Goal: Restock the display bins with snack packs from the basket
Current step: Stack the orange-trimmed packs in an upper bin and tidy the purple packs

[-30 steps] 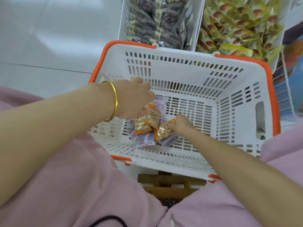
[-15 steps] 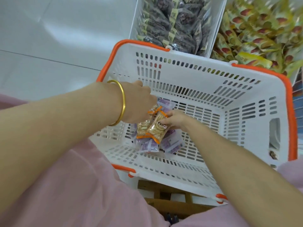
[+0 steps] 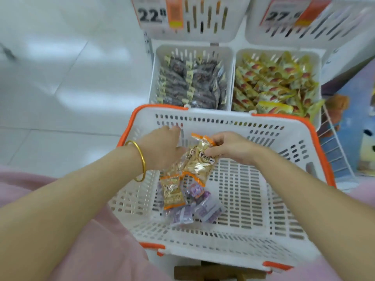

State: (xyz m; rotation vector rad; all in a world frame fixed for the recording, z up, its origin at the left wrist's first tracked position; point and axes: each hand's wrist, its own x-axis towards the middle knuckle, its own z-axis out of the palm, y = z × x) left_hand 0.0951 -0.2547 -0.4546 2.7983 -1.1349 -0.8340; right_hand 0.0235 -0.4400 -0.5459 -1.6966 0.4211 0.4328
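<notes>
Reaching into the basket (image 3: pixel 223 120), both hands meet over its left half, close together with foil between them. The right hand (image 3: pixel 229 148) pinches the upper part of a gold snack pack (image 3: pixel 199 161) with orange end seals, thumb and fingertips curled onto the foil; the pack is lifted above the basket floor and tilted, its upper end toward the far wall. The left hand (image 3: pixel 162 147) lies against the left side of the same foil, back of the hand to the camera, thumb pointing toward the far wall; its fingers are hidden behind the pack, so I cannot tell whether it grips. A gold bangle (image 3: pixel 140 159) sits on the left wrist. A second gold pack (image 3: pixel 172 191) sits just below the left hand; whether it hangs or lies on the floor is not clear. Beneath it, purple packs (image 3: pixel 203 211) lie in a small heap on the slotted basket floor, left of centre. The basket is white with an orange rim and rests on a wooden stool (image 3: pixel 203 274) in front of pink clothing (image 3: pixel 81 240). Just beyond its far rim stand two display bins side by side: the left bin (image 3: pixel 192 47) holds dark packs, the right bin (image 3: pixel 278 50) yellow and red packs. Above them, two more bins carry price tags (image 3: pixel 151 15), blurred.
</notes>
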